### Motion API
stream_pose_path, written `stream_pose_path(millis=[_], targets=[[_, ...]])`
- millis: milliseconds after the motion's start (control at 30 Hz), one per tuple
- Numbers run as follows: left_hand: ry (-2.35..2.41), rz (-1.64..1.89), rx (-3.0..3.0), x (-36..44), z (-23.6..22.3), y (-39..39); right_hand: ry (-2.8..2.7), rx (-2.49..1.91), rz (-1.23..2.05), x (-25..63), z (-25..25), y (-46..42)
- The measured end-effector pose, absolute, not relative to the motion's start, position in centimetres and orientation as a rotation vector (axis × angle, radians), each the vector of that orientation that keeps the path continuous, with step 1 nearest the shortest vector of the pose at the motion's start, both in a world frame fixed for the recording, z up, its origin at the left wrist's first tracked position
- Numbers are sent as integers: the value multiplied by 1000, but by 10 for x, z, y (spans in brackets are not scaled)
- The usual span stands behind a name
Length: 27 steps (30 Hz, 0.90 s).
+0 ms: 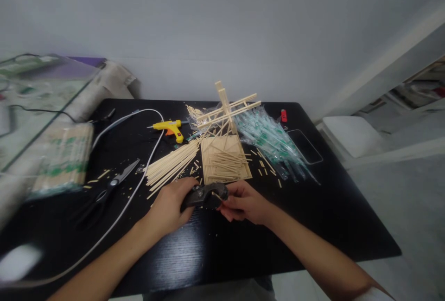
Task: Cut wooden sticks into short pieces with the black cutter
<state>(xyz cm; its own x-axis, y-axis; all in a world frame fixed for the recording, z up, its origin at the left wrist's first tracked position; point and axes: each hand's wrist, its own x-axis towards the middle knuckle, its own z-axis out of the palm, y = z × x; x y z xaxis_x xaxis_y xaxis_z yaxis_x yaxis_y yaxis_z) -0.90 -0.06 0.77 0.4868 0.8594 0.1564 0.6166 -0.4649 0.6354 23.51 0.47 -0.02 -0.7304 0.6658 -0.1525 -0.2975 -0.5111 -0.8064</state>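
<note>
My left hand (174, 206) is wrapped round a dark hand cutter (201, 195), its curved jaws pointing right. Between those jaws shows the pale tip of a thin wooden stick (216, 195). My right hand (243, 202) pinches the stick close beside the jaws; its fingers hide most of it. Just beyond the cutter lies a wooden board (206, 162) with many short sticks (227, 164) on it. At its far end rises a frame of glued sticks (225, 108). Long loose sticks (174, 164) fan out beyond my left hand.
Open scissors (113, 185), a yellow glue gun (170, 127) and a white cable (139, 185) lie on the left. Packed chopsticks (64, 157) sit at the left edge. Plastic wrappers (266, 134), a phone-like slab (304, 145) and a red object (283, 116) are on the right.
</note>
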Motion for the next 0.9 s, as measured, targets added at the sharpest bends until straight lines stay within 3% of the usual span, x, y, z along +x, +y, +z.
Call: stream_pose_path(millis=[900], targets=[[1382,482,2222,-9,10,0,-1079,-755,2138,233,-2,6]])
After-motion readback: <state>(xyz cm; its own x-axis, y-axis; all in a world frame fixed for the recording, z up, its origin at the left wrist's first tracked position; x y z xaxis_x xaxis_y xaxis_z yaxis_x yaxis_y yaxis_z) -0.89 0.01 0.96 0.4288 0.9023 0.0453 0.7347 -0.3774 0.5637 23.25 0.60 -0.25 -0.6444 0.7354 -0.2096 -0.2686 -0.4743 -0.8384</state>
